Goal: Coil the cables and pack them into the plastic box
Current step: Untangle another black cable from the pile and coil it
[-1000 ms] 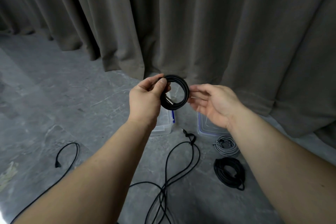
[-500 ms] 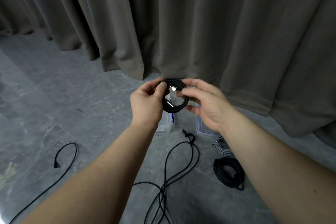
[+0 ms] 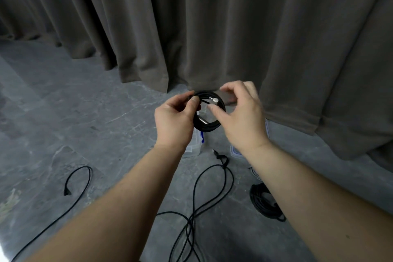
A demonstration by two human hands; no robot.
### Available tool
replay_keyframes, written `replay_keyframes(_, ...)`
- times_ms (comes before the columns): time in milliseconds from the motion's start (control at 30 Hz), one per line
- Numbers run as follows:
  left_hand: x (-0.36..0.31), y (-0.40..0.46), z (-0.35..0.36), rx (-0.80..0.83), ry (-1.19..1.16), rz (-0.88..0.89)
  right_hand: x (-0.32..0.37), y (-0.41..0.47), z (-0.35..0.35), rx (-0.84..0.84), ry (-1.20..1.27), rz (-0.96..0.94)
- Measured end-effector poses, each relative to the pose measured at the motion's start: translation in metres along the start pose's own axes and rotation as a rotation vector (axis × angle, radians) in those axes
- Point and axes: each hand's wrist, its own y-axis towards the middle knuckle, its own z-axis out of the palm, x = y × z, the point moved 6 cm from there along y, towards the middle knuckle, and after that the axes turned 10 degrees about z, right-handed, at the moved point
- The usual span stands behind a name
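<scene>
I hold a small black cable coil [image 3: 207, 126] in front of me, above the floor. My left hand [image 3: 172, 121] pinches its left side between thumb and fingers. Over the coil's right side curls my right hand [image 3: 244, 119], thumb inside the ring and fingers above it. A silver plug [image 3: 213, 99] shows at the top of the coil. The clear plastic box [image 3: 194, 148] stands on the floor below, mostly hidden by my left hand. A long loose black cable [image 3: 197, 193] lies on the floor between my forearms.
The box's clear lid [image 3: 234, 151] lies to the right of the box, half under my right wrist. A coiled black cable [image 3: 262, 204] and the edge of a grey coil [image 3: 254, 172] lie by my right forearm. Another black cable end [image 3: 70, 185] curves at the left. Curtains [image 3: 212, 27] hang close behind.
My right hand moved from open beside the coil onto it, and now curls over its right side. A silver plug has come to the top of the coil. My left hand keeps its hold.
</scene>
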Motion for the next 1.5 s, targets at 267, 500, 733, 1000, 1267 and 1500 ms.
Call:
replay_keyframes(267,0.010,0.003,-0.009,0.021,0.162,0.018,0.010,0.006,0.005,0.214,0.297,0.146)
replay_keyframes(500,0.007,0.003,-0.007,0.186,0.246,0.036,-0.015,0.011,0.002,0.294,0.885,0.629)
replay_keyframes(733,-0.002,0.001,0.005,0.241,-0.160,-0.152,-0.035,0.005,0.011,0.281,0.898,0.864)
replay_keyframes(1000,-0.016,-0.005,0.018,0.381,0.007,-0.023,-0.025,0.008,0.015,0.195,0.755,0.710)
replay_keyframes(1267,-0.016,-0.006,0.023,0.323,-0.080,-0.062,-0.008,0.005,0.011,0.399,0.786,0.553)
replay_keyframes(1500,-0.009,-0.001,0.013,0.189,-0.162,-0.139,-0.012,0.007,0.010,0.519,0.509,0.462)
